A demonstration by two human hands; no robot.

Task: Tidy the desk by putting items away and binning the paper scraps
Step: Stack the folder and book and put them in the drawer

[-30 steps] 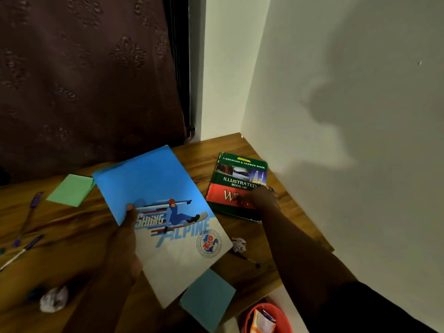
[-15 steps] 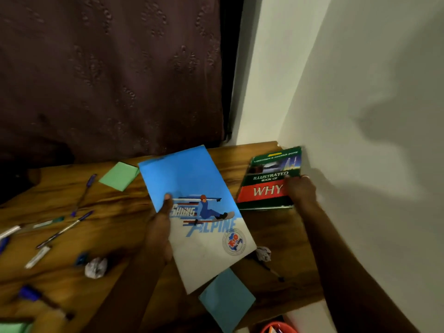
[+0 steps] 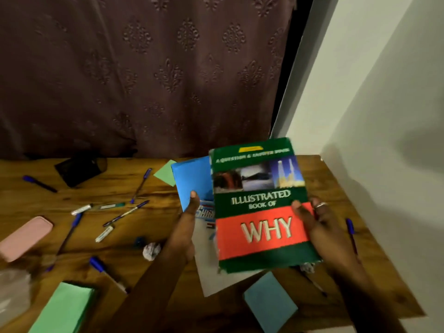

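My right hand [image 3: 319, 227] grips the right edge of a green and red book titled "Illustrated Book of Why" [image 3: 259, 212], lifted above the wooden desk [image 3: 149, 227]. The book overlaps a blue and white booklet [image 3: 192, 179], which my left hand [image 3: 187, 227] holds by its left edge, thumb on top. A crumpled paper scrap [image 3: 151, 251] lies just left of my left forearm. Another scrap [image 3: 308, 267] peeks out below the book's lower right corner. Several pens [image 3: 126, 213] are scattered over the left half of the desk.
A green paper sheet [image 3: 165, 175] lies behind the booklet, a blue one [image 3: 270, 306] near the front edge, a green pad [image 3: 62, 308] front left. A pink case [image 3: 24, 237] and a dark wallet [image 3: 78, 170] sit left. One pen [image 3: 350, 230] lies right. Curtain behind, wall right.
My right hand has lifted the book off the desk's far right corner and brought it leftward over the booklet. The view has swung left, showing more of the desk.
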